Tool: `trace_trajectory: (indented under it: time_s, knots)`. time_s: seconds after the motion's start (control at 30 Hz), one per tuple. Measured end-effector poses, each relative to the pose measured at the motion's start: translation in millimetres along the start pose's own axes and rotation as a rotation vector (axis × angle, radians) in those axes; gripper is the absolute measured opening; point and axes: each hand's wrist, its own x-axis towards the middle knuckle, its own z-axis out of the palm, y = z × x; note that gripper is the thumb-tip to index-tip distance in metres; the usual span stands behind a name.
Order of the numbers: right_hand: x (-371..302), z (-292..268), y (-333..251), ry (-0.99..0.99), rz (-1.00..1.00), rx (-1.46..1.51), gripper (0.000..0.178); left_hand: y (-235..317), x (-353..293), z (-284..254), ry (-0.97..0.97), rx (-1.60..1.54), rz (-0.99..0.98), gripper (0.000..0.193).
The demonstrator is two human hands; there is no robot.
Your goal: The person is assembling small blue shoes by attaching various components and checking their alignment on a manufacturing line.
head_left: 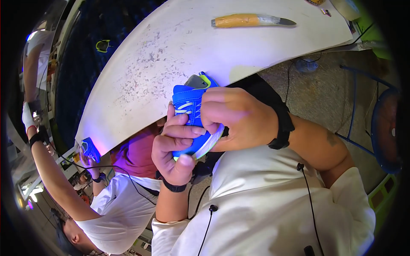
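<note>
A small blue shoe (186, 97) with pale laces, a lime-green lining and a white sole is held over the near edge of the white table (200, 51). Its toe points down toward me, and the grey inside of its heel end faces away. My left hand (173, 147) wraps round the toe end from the left, thumb at the sole's tip. Against the shoe's right side, my right hand (239, 115) is closed with its fingers curled in. Whether anything small sits in those right fingers is hidden.
On the table's far side lies a knife (245, 20) with a tape-wrapped handle. A co-worker (124, 205) at the left holds another blue shoe (90, 149). A dark belt (85, 72) runs beyond the table, carrying a shoe (102, 45). A blue stool (386, 128) stands right.
</note>
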Motion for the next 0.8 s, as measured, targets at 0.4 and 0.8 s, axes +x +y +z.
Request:
trace_trajectory:
  time_s: [0.4,0.8]
  knots:
    - [-26,-5,12,0.06,0.141,-0.274,0.044,34,36,-10,-0.249,0.76,0.062,0.06]
    - [5,5,29,0.053,-0.023,-0.197,0.034,23,49,-31,-0.287,0.748,0.164,0.049]
